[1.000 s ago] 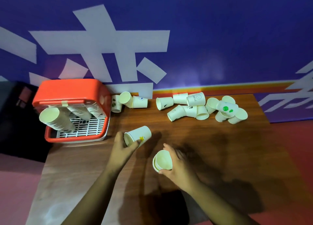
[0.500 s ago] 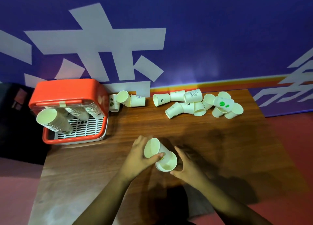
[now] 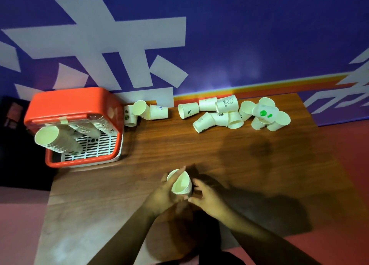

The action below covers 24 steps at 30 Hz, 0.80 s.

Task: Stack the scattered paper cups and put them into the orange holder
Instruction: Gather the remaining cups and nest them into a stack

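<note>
My left hand [image 3: 162, 197] and my right hand [image 3: 205, 200] meet over the near middle of the table around a short stack of white paper cups [image 3: 180, 184], mouth facing me. The left hand's fingers wrap the stack from the left. The right hand's fingers curl against its right side and bottom. The orange holder [image 3: 73, 107] stands at the far left of the table, with stacks of cups [image 3: 57, 142] leaning out of it over a white grid. Several loose cups [image 3: 235, 115] lie scattered along the far edge, a few more cups [image 3: 148, 112] beside the holder.
The wooden table [image 3: 179, 149] ends at a blue wall behind the cups. Its left edge runs just past the holder, with a dark object and red floor beyond. Red floor also lies past the right edge.
The left hand brought its cup over to the right hand's cups and slid it in; both hands now close around one stack. The view has tilted slightly.
</note>
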{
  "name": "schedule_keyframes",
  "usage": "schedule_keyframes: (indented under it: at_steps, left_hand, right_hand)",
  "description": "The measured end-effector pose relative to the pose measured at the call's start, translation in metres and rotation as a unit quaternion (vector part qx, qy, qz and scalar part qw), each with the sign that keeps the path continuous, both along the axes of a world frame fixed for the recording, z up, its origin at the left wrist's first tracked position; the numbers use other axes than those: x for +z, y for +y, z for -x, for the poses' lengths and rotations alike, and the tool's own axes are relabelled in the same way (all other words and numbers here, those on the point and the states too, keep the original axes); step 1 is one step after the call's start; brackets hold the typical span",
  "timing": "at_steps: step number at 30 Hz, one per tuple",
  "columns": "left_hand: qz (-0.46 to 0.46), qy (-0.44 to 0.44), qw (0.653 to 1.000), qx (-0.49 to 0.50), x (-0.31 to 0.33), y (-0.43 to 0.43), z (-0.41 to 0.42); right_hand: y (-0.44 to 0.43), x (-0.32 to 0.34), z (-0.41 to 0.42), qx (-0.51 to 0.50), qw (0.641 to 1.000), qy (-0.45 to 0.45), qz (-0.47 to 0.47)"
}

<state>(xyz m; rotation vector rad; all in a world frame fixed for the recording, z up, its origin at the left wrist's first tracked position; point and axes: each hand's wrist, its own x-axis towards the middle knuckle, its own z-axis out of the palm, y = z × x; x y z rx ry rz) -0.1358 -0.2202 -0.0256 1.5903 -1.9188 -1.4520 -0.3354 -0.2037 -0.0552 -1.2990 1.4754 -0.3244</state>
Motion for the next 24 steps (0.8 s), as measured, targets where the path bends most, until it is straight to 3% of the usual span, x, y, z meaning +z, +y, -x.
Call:
schedule_keyframes:
  at_steps: [4, 9, 14, 18, 24]
  left_hand:
    - [-0.011, 0.017, 1.0, -0.003, -0.006, -0.012, 0.01]
    - [-0.045, 0.129, 0.976, 0.168, 0.017, -0.045, 0.031]
    - [-0.053, 0.196, 0.964, 0.168, 0.036, -0.08, 0.057]
    - [-0.067, 0.235, 0.946, 0.212, 0.043, -0.098, 0.066]
    - [-0.081, 0.225, 0.942, 0.236, 0.032, -0.107, 0.059]
  right_hand:
    - [-0.01, -0.008, 0.003, -0.052, 0.997, -0.047, -0.023]
    - [-0.039, 0.029, 0.02, -0.153, 0.973, -0.158, -0.072]
    - [-0.083, 0.071, 0.035, -0.193, 0.956, -0.207, -0.08]
    - [-0.116, 0.079, 0.057, -0.136, 0.98, -0.138, -0.054]
    - [-0.184, 0.044, 0.08, -0.199, 0.978, 0.055, 0.039]
